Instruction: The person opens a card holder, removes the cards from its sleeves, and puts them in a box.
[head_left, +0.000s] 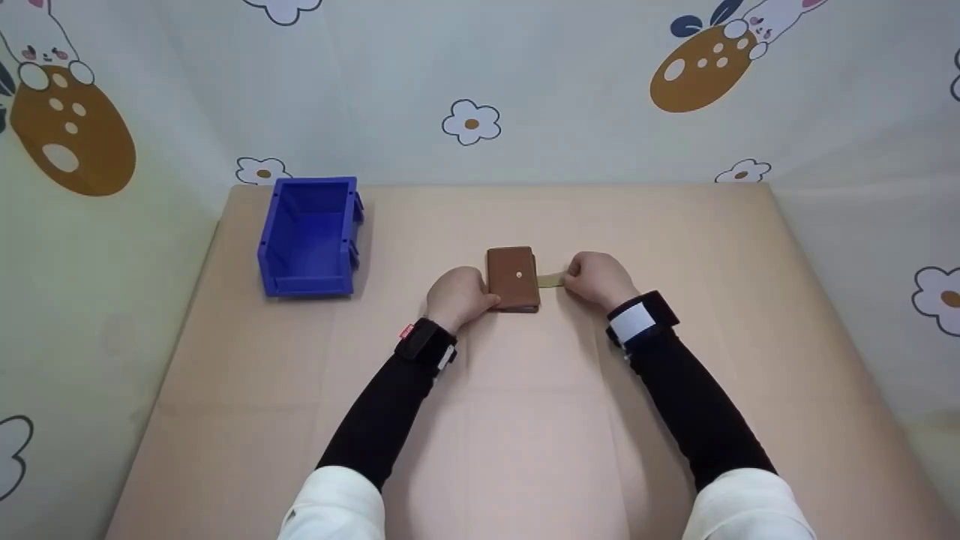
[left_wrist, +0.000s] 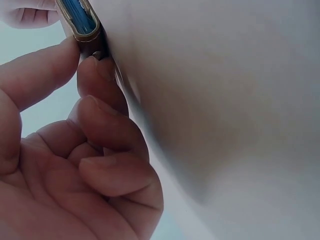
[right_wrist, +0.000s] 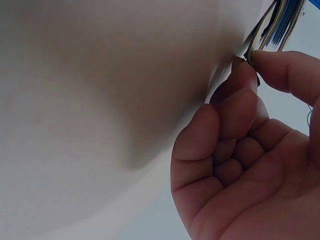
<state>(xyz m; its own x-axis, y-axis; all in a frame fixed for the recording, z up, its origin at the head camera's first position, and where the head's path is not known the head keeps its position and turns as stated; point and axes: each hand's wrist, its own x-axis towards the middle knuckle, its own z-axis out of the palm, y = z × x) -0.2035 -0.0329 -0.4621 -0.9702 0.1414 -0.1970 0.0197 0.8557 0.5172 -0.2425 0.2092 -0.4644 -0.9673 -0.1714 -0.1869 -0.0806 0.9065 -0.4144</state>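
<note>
A small brown leather card holder (head_left: pixel 512 281) lies on the table, a round metal snap stud showing on its front. My left hand (head_left: pixel 456 295) pinches its left edge between thumb and forefinger, the other fingers curled below. From its right side sticks out a short tan closing strap (head_left: pixel 550 280). My right hand (head_left: pixel 601 280) pinches the free end of that strap between thumb and forefinger. Thin blue leaves (right_wrist: pixel 286 24) show inside the card holder's open edge in the right wrist view, and blue layers show inside its spine end in the left wrist view.
A blue plastic bin (head_left: pixel 309 286) stands at the table's back left, well apart from the hands. The table (head_left: pixel 540 450) has a beige cover with faint creases. Behind it and along both sides hangs a pale curtain (head_left: pixel 390 82) printed with flowers and rabbits.
</note>
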